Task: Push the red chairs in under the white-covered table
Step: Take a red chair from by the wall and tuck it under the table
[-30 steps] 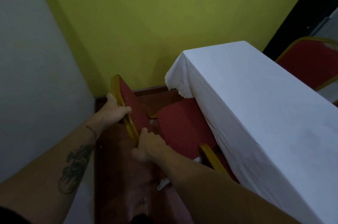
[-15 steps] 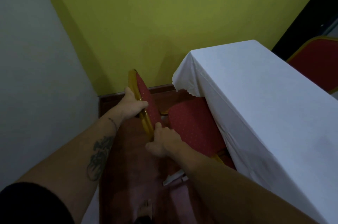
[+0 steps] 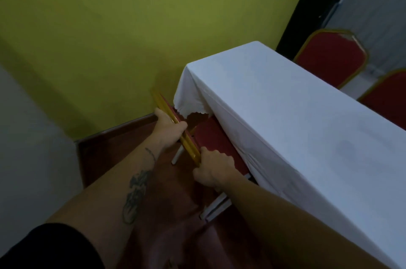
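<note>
A dark tattoo (image 3: 135, 196) is seen on the bare left forearm, well behind the fingers (image 3: 179, 129), with a thin inked band (image 3: 151, 153) nearer the wrist. A black sleeve (image 3: 50, 246) covers the upper arm.

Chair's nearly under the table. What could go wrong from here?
1. The hanging corner of the tablecloth drapes right by the chair back; pushing further may snag and drag it.
2. The right hand sits close to the table edge and might get pinched.
3. The left hand is near the yellow wall; a skewed push could scrape it.
</note>
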